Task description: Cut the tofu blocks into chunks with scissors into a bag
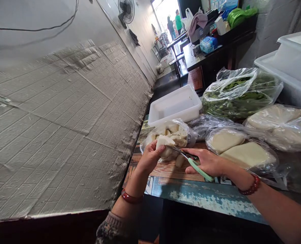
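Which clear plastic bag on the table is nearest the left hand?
The bag just beyond the left hand, in front of the white tub, holding irregular pale chunks. The filled bags farther right hold larger pale slabs or green vegetables.

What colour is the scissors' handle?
The metal scissors have a pale green curved handle, clearest in the head view.
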Motion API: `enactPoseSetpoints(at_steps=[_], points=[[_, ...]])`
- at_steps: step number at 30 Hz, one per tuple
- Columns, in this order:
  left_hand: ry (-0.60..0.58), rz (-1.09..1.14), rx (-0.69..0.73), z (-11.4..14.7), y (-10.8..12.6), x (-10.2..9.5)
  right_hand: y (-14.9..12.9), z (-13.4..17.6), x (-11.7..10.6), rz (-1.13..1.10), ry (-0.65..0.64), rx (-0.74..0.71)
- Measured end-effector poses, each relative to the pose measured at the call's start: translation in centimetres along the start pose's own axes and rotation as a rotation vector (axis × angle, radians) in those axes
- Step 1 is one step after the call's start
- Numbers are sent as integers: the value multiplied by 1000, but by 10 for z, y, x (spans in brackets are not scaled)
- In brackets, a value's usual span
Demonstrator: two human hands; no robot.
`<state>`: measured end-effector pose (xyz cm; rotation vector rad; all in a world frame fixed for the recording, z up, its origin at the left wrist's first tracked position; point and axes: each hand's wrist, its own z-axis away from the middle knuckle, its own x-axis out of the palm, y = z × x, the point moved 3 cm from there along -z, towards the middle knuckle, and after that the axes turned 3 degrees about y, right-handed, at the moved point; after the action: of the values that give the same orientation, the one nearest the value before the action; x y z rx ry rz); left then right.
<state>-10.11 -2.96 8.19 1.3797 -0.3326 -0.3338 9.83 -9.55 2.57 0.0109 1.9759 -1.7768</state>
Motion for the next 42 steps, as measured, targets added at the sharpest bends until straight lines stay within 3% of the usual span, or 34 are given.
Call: enactPoseSetpoints(at_steps=[21,29,34,42], points=[[-4,58,6,-6,0,-8,0,-2,0,-36,98,-177],[47,19,31,-3,4,-13,5,-3,0,22,147,-55],[27,-7,14,-1,3,-9,3,-1,1,40,91,23],[38,30,19,-1,5,-4,-1,0,-1,-52,-40,-11]])
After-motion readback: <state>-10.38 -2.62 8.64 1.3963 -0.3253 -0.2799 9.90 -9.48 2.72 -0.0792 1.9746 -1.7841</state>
